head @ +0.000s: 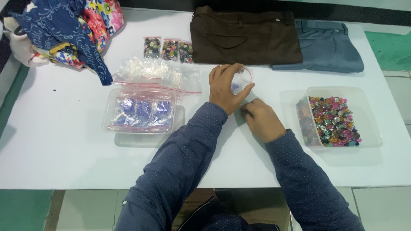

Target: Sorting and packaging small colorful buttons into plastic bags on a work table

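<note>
Hands meet above the white table [55, 141]: left hand [226, 87] has fingers clamped on a small clear zip bag [240, 81], mouth seemingly open; right hand [262, 119], fingers curled together, rests just beside it. Steadying the bag upright would stop spills; 1 tray of coloured beads [338, 119] sits right of the bag

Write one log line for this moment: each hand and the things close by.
left hand: holds small clear bag | right hand: fist on table, hold unclear | near: tray of coloured buttons, box of bags
</note>
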